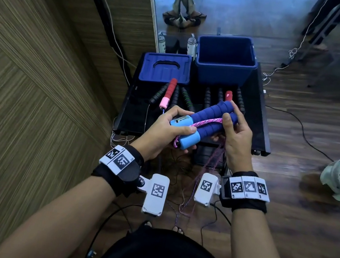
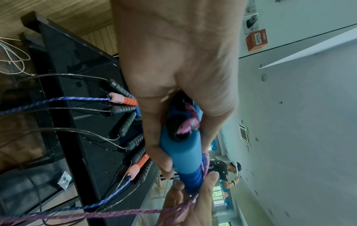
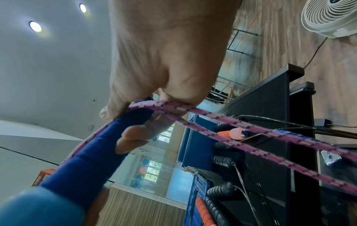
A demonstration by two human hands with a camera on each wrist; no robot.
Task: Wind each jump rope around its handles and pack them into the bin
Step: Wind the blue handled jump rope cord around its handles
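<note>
While the left hand [image 1: 164, 128] grips the paired blue handles [image 1: 208, 117] at their light-blue ends | right hand [image 1: 234, 134] pinches the pink rope [image 1: 207, 121] across them | open blue bin [image 1: 225, 59] beyond both hands, on the black table [image 1: 260, 129]

Blue foam handles [image 1: 212, 115] with light-blue caps, a pink-and-purple braided rope [image 1: 207, 121] across them; deep blue bin [image 1: 223, 75], black table [image 1: 256, 129].

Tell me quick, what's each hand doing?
Left hand: closed, holding the blue handles.
Right hand: closed, pinching the pink rope against the handles.
</note>
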